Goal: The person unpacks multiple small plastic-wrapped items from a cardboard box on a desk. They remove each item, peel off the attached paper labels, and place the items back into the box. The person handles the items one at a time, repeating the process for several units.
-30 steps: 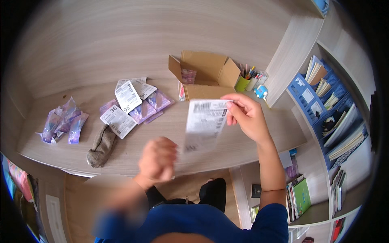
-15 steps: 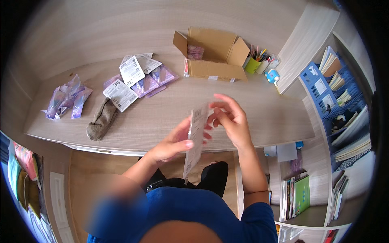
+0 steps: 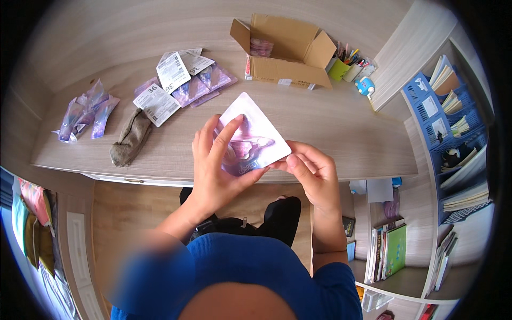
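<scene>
A flat square packet (image 3: 262, 125) with a pink-purple printed face is tilted up over the desk's front edge. My left hand (image 3: 213, 160) grips it from the left, fingers spread over its face and thumb along the lower edge. At its lower right corner, my right hand (image 3: 314, 173) pinches it between thumb and fingers. Beyond them lies a pile of similar packets (image 3: 173, 77), some with white labelled backs up, others purple. A grey-brown cloth thing like a rolled sock (image 3: 130, 138) rests against the pile's near side.
Crumpled purple plastic wrappers (image 3: 88, 114) lie at the desk's left. An open cardboard box (image 3: 290, 72) with pink packets inside stands at the back, beside a green pen cup (image 3: 338, 70) and a small blue figure (image 3: 365, 86). Blue file holders (image 3: 426, 109) fill the right shelf.
The packet has turned from nearly edge-on to show its pink printed face. My right hand has come down from its upper edge to its lower right corner.
</scene>
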The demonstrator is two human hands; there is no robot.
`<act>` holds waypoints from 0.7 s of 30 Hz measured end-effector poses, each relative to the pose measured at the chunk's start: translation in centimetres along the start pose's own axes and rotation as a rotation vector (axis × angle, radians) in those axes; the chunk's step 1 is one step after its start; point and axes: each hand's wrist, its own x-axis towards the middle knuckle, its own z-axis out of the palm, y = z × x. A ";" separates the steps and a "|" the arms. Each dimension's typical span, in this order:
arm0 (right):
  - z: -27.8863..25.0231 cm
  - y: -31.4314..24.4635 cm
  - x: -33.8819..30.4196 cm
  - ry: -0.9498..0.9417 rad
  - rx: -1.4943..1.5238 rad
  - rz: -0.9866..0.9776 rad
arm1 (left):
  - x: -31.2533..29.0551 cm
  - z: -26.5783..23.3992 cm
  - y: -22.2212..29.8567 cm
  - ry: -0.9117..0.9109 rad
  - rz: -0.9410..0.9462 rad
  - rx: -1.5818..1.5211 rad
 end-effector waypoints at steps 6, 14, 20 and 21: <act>0.1 0.2 -0.2 0.030 -0.165 -0.028 | 0.2 -0.8 0.5 -0.055 0.030 0.015; 0.5 1.5 -0.4 0.200 -0.088 -0.025 | 1.1 -1.0 2.1 -0.112 0.233 0.254; 0.9 2.3 -0.4 0.112 0.102 -0.037 | 1.0 0.1 1.3 -0.020 0.240 0.136; 0.8 1.9 -0.4 0.113 0.081 -0.026 | 1.1 0.3 1.3 -0.018 0.263 0.124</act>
